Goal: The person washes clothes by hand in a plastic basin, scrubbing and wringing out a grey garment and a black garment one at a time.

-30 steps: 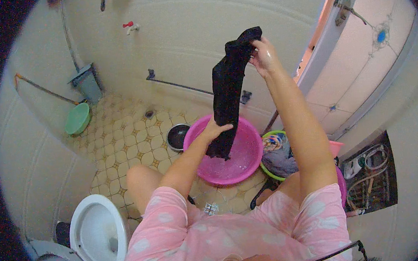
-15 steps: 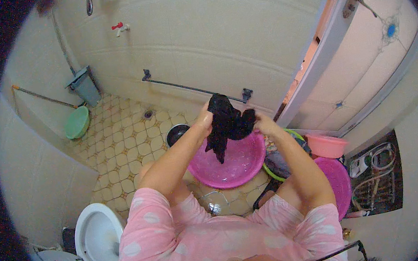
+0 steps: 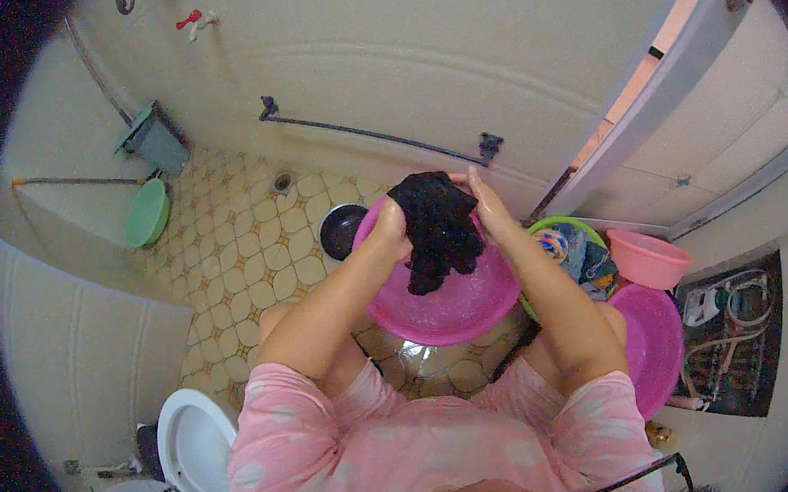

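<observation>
Between my hands hangs a bunched black cloth (image 3: 437, 229), its lower end dangling over a pink basin (image 3: 447, 325) on the tiled floor. My left hand (image 3: 393, 225) grips the cloth's left side. On the right side, my right hand (image 3: 483, 197) holds its upper edge, fingers partly behind the fabric. The basin lies under the cloth, with what looks like a little water on its bottom. What kind of garment the cloth is cannot be made out.
A dark bowl (image 3: 342, 232) stands left of the basin. At right are a green basin (image 3: 559, 222) of clothes, a light pink basin (image 3: 649, 258) and a second magenta basin (image 3: 656, 346). A toilet (image 3: 183, 448) is at lower left; a metal rail (image 3: 372, 139) runs along the wall.
The black cloth has gone from a twisted, narrow bundle to a wider, looser spread. My right hand has moved up and closer to my left. The whole view has shifted slightly.
</observation>
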